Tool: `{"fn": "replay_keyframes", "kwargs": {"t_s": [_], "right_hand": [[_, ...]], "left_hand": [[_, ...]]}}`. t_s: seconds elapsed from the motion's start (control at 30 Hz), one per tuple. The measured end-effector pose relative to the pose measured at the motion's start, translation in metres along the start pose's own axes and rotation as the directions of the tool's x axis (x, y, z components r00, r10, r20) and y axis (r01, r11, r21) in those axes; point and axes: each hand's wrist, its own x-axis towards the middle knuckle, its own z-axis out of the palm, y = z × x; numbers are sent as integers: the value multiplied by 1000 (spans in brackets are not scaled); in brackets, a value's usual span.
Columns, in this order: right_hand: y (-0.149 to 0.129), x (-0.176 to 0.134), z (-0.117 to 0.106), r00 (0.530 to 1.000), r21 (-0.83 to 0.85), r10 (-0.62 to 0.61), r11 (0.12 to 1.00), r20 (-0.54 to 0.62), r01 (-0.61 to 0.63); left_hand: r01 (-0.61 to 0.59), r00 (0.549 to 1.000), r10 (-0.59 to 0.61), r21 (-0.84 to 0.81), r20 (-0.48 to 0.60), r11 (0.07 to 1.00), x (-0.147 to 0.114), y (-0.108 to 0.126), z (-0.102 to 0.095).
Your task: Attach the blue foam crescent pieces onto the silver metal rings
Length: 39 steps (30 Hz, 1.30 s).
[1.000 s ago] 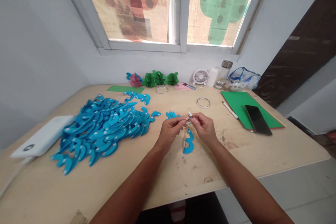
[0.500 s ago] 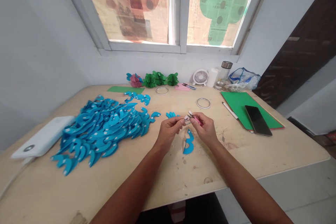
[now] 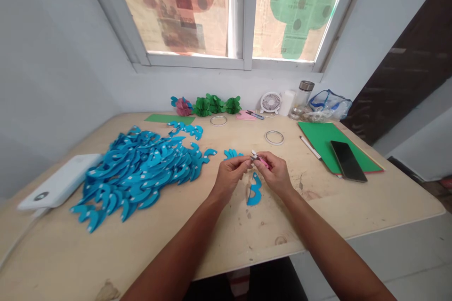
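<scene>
My left hand (image 3: 233,170) is closed in a pinch at a small white strip, mostly hidden by the fingertips. Close beside it, my right hand (image 3: 273,169) is wrapped round pink-handled scissors (image 3: 264,163). Their dark blades point toward the left fingertips, and a white bit (image 3: 254,152) shows at the blades. Just below the hands lies a scalloped blue paper piece (image 3: 254,193) on the table. Several more blue pieces (image 3: 231,154) lie fanned out behind my left hand.
A big heap of blue paper pieces (image 3: 141,164) with white squares covers the table's left side, beside a white power bank (image 3: 61,181). Tape rolls (image 3: 274,138), a fan (image 3: 270,102) and a bottle (image 3: 302,99) stand behind. A phone (image 3: 348,161) rests on green paper (image 3: 318,138) at right.
The fingertips of both hands have come slightly closer together, and less of the white strip at my left fingers shows. The view has shifted slightly. The blue pieces remain in place.
</scene>
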Motion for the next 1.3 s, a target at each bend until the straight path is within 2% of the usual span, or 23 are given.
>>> {"fn": "replay_keyframes", "kwargs": {"t_s": [0.53, 0.73, 1.3], "right_hand": [[-3, 0, -1, 999, -31, 18, 999, -50, -20], [-1, 0, 0, 1000, -32, 15, 999, -11, -15], [-1, 1, 1, 1000, -24, 10, 1000, 7, -10]], "left_hand": [[15, 1000, -15, 3, -22, 1000, -1, 5, 1], [17, 1000, -17, -34, -16, 999, -1, 2, 2], [3, 1000, -4, -47, -28, 999, -1, 2, 3]]}}
